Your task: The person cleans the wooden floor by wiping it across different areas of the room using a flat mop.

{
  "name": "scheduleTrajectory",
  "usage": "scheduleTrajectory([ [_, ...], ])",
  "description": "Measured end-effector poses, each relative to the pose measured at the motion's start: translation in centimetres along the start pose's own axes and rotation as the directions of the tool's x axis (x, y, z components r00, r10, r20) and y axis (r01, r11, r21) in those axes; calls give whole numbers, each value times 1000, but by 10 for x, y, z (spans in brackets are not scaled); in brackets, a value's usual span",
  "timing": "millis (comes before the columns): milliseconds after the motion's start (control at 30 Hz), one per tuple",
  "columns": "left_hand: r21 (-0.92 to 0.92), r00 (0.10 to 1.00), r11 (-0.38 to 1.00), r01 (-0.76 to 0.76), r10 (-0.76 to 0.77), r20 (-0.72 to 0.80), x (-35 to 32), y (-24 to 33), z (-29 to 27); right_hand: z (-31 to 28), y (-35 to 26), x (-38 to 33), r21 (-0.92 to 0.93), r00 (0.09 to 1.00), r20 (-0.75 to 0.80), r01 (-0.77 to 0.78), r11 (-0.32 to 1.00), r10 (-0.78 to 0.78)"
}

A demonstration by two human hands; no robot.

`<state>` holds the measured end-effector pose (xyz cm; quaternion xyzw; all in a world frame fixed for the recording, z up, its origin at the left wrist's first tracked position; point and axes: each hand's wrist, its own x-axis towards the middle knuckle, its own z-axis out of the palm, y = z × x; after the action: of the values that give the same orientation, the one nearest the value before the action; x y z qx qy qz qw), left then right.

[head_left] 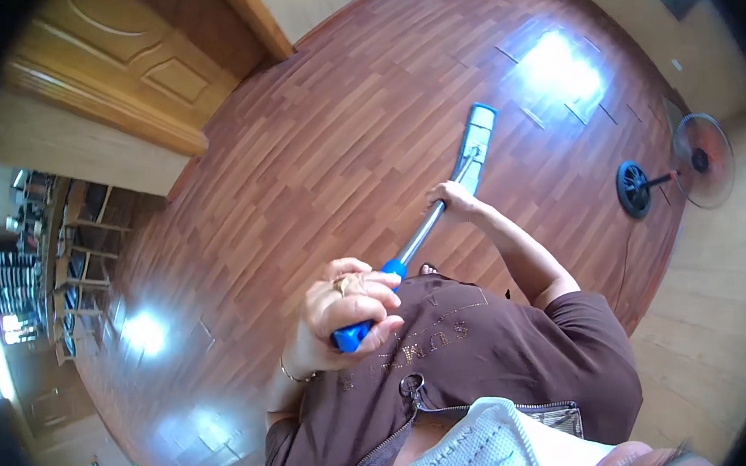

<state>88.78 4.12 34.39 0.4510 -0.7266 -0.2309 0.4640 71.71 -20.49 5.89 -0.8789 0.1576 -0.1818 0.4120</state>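
Note:
A flat mop [420,234] with a silver pole and a blue handle runs from my chest out over the floor. My left hand [350,305], with a ring and a bracelet, is wrapped round the blue grip at the top end. Farther down, my right hand [453,199] is closed round the metal pole. Beyond it, the long mop head [480,128], whitish with a blue edge, lies against the floor. My right hand covers part of the lower pole.
Reddish-brown plank floor [339,139] spreads around me, with bright glare patches. A pedestal fan [702,159] stands or leans by the right wall, its round black base [633,189] toward me. At the left are a wooden door [127,55] and wooden shelving [85,247].

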Motion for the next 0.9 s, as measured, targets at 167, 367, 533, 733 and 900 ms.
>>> scheduleTrajectory([
  [167,211,986,977,-9,43,-158,-17,16,-30,46,-23,96,17,959,243,147,989,-147],
  [367,251,940,944,-214,269,-210,-23,21,-67,127,-74,181,222,781,434,392,893,-450],
  [533,177,952,944,-279,296,-76,-27,28,-112,196,-133,239,285,532,664,469,836,-525],
  [733,321,978,932,-170,201,-65,-20,29,-142,229,-171,273,390,400,730,422,818,-554],
  [900,406,976,912,-55,135,-172,-17,29,-154,208,-169,298,414,379,738,400,818,-559],
])
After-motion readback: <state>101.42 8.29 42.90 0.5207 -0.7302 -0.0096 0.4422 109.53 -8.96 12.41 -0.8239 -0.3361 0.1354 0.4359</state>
